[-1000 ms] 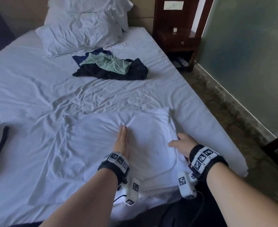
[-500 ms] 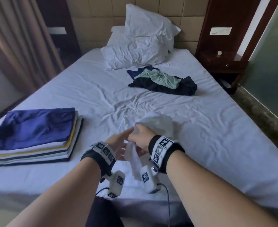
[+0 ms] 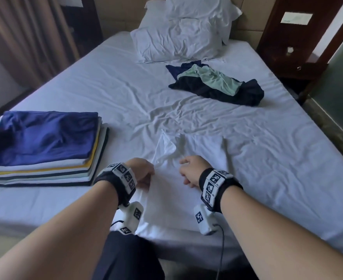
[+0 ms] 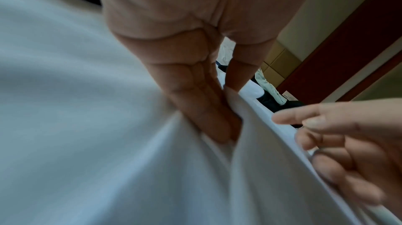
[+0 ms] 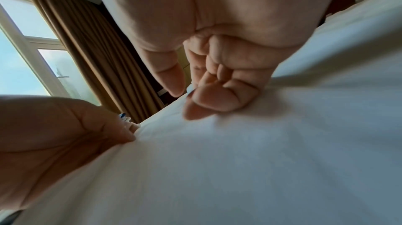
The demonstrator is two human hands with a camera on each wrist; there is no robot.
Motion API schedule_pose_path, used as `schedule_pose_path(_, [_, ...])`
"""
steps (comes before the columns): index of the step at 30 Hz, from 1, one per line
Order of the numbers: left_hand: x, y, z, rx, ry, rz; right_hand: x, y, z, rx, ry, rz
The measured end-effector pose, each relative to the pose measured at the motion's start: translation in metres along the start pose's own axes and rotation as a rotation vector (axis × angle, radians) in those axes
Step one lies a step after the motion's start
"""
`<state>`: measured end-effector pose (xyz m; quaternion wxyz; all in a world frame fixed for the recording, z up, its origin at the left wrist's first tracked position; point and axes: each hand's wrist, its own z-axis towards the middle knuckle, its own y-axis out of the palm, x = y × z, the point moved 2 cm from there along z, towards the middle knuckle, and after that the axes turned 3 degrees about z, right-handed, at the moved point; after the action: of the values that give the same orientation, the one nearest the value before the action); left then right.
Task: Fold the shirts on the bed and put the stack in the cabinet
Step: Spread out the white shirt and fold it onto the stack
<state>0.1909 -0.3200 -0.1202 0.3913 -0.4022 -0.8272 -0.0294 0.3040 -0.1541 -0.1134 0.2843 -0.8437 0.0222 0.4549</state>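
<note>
A white shirt (image 3: 197, 150) lies spread on the bed near its front edge, with a sleeve sticking out at the far left. My left hand (image 3: 146, 174) pinches a fold at the shirt's left side; in the left wrist view its fingers (image 4: 208, 108) clamp the white cloth (image 4: 272, 168). My right hand (image 3: 184, 168) sits on the middle of the shirt with curled fingers. In the right wrist view thumb and curled fingers (image 5: 217, 101) nip a bit of fabric (image 5: 217, 160). A stack of folded shirts (image 3: 45, 146), blue on top, lies at the left.
A heap of unfolded dark and pale green shirts (image 3: 217, 85) lies further up the bed. Two pillows (image 3: 178, 37) rest against the headboard. A dark wooden nightstand (image 3: 300, 63) stands right of the bed and curtains (image 3: 25, 37) hang at the left.
A second ago both hands lay flat on the shirt. Then they lifted it bunched together, and now it lies spread out with the hands apart on it. The view has swung left.
</note>
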Motion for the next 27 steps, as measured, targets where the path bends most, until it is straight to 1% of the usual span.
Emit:
schedule_pose_path(3, [0.001,-0.007,0.005,-0.018,0.050,0.015,-0.021,0.004,0.021,0.075,-0.122,-0.056])
schedule_pose_path(5, [-0.004,-0.008,0.012,-0.055,0.050,0.015,-0.034,0.005,0.034,0.072,-0.177,-0.115])
schedule_pose_path(7, [-0.011,-0.009,0.021,-0.072,0.030,-0.013,-0.045,0.008,0.047,0.033,-0.196,-0.201])
schedule_pose_path(9, [-0.018,-0.010,0.028,-0.100,0.005,-0.071,-0.056,0.011,0.058,-0.015,-0.173,-0.371])
schedule_pose_path(10, [-0.021,-0.010,0.031,-0.115,-0.004,-0.093,-0.060,0.012,0.066,-0.004,-0.159,-0.410])
schedule_pose_path(11, [-0.023,-0.010,0.033,-0.130,-0.008,-0.114,-0.064,0.011,0.072,0.022,-0.147,-0.384])
schedule_pose_path(14, [-0.023,-0.010,0.038,-0.172,-0.006,-0.128,-0.077,0.014,0.090,0.112,-0.156,-0.178])
schedule_pose_path(16, [-0.023,-0.011,0.041,-0.190,-0.011,-0.133,-0.085,0.019,0.095,0.110,-0.172,-0.138])
schedule_pose_path(18, [-0.022,-0.014,0.041,-0.200,-0.019,-0.129,-0.084,0.024,0.103,0.057,-0.180,-0.200])
schedule_pose_path(19, [-0.021,-0.015,0.040,-0.207,-0.026,-0.134,-0.082,0.023,0.107,0.063,-0.193,-0.245])
schedule_pose_path(21, [-0.015,-0.021,0.038,-0.215,-0.022,-0.122,-0.078,0.014,0.116,0.136,-0.227,-0.380])
schedule_pose_path(22, [-0.011,-0.024,0.038,-0.206,-0.006,-0.078,-0.075,0.010,0.121,0.164,-0.218,-0.466])
schedule_pose_path(24, [0.000,-0.030,0.034,-0.156,0.030,0.020,-0.072,0.005,0.129,0.142,-0.165,-0.645])
schedule_pose_path(27, [0.007,-0.028,0.030,-0.085,0.029,0.174,-0.075,0.006,0.138,0.110,-0.100,-0.778])
